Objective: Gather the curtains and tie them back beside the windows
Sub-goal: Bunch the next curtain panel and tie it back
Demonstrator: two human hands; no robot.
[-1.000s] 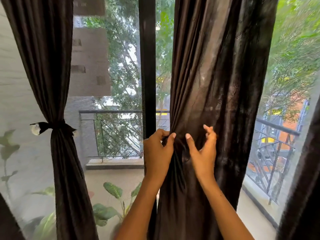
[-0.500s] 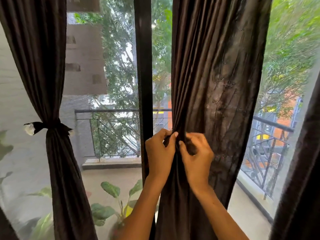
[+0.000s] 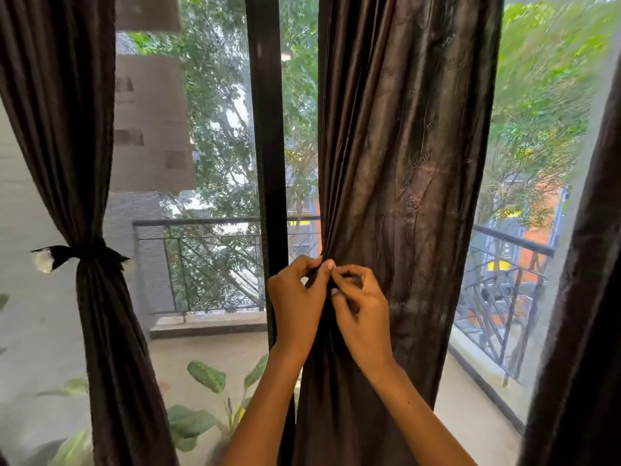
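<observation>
A dark brown middle curtain [image 3: 403,146] hangs loose in front of the window, right of the black window post [image 3: 267,129]. My left hand [image 3: 295,304] pinches folds at the curtain's left edge at waist height. My right hand [image 3: 361,311] sits right beside it, fingers curled into the same bunch of pleats, fingertips meeting the left thumb. The left curtain [image 3: 64,129] is gathered and cinched by a dark tie-back [image 3: 84,255] with a white tip.
A third dark curtain [image 3: 584,297] hangs at the far right edge. Beyond the glass are a balcony railing [image 3: 208,227], trees and buildings. Leafy potted plants [image 3: 201,415] stand low between the left and middle curtains.
My right hand has come left from an open spread on the cloth and curled onto the pleats beside my left hand. The folds at the left edge are bunched tighter.
</observation>
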